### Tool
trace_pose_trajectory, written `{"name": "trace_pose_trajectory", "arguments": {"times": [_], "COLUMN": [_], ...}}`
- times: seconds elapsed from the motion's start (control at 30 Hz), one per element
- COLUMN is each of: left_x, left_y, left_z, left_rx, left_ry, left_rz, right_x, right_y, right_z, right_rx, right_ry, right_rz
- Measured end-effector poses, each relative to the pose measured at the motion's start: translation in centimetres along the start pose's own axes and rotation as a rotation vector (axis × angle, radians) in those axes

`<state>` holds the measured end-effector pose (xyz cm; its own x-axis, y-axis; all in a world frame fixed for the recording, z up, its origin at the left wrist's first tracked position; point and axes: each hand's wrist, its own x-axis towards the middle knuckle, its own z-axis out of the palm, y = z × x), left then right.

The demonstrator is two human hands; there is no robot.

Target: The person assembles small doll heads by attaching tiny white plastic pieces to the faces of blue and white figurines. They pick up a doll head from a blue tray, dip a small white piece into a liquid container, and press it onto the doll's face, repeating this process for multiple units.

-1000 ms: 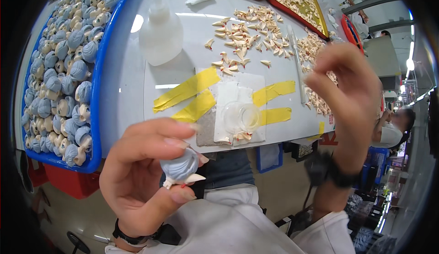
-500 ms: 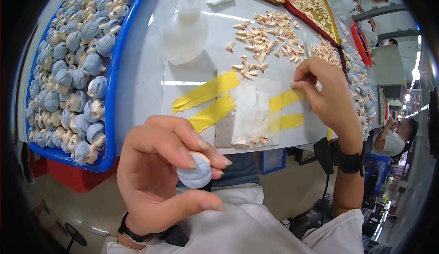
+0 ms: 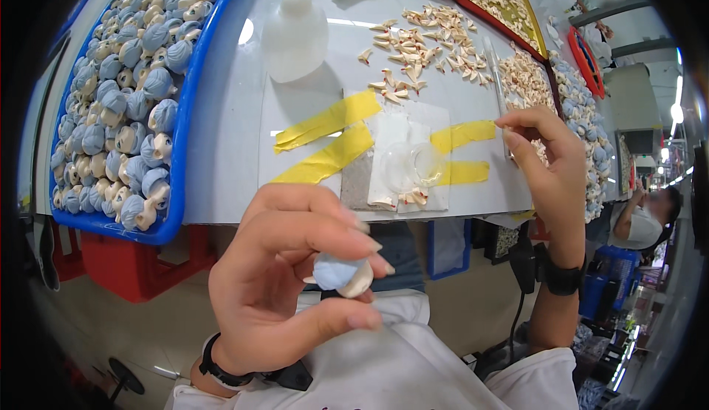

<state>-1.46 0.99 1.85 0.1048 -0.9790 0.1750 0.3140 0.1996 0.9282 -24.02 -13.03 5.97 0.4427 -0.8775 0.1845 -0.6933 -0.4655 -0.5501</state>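
Observation:
Between the fingertips and thumb of my left hand (image 3: 288,270) is a small doll head (image 3: 341,273) with moulded light-blue hair, its pale side turned to the lower right. My right hand (image 3: 550,166) is at the right of the table, with index finger and thumb closed around the lower end of a slim clear rod (image 3: 493,70). Left of that hand, a small clear round dish (image 3: 405,166) sits on a white pad (image 3: 384,140) between strips of yellow tape (image 3: 329,126). A few small cream pieces with red tips (image 3: 413,197) lie at the dish's near edge.
A blue tray (image 3: 181,144) full of blue-haired doll heads stands at the left. A translucent squeeze bottle (image 3: 295,37) stands behind the tape. Loose cream pieces (image 3: 421,48) cover the table's far middle, with trays (image 3: 533,37) of more behind. Other people (image 3: 635,222) sit at the right.
My left hand has turned the doll head, showing more of its pale side. My right hand has shifted right and slightly down, from beside the tape to the rod. The whole view has shifted slightly.

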Motion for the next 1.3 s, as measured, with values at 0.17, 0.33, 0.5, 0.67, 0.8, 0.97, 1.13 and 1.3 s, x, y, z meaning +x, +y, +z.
{"name": "trace_pose_trajectory", "arguments": {"times": [0.17, 0.33, 0.5, 0.67, 0.8, 0.97, 1.13, 1.3], "left_x": [0.1, 0.3, 0.1, 0.7, 0.9, 0.7, 0.9, 0.3], "left_y": [-0.7, -0.6, -1.6, -1.2, -1.6, -1.1, -0.7, -1.7], "left_z": [0.2, 0.7, -0.4, -0.9, -1.8, 0.2, 0.8, -0.2], "left_rx": [-0.006, -0.007, -0.140, -0.057, 0.092, -0.106, -0.158, -0.148], "left_ry": [0.006, 0.100, 0.038, -0.062, -0.134, 0.060, 0.107, -0.016], "left_rz": [-0.017, -0.024, -0.003, -0.043, 0.037, -0.138, -0.171, -0.095], "right_x": [-1.9, -2.4, -1.2, -0.4, -0.1, 0.4, 0.0, -1.0], "right_y": [-1.4, -3.4, -3.9, -4.9, -4.8, -5.1, -4.9, -5.1], "right_z": [-0.5, -0.3, 1.4, 3.3, 3.0, 3.7, 3.3, 3.6], "right_rx": [0.387, 0.488, 0.410, 0.117, -0.098, -0.108, -0.160, -0.120], "right_ry": [0.096, 0.122, 0.063, 0.080, 0.118, 0.160, 0.180, 0.179], "right_rz": [0.175, 0.098, -0.147, -0.285, -0.460, -0.551, -0.536, -0.493]}}
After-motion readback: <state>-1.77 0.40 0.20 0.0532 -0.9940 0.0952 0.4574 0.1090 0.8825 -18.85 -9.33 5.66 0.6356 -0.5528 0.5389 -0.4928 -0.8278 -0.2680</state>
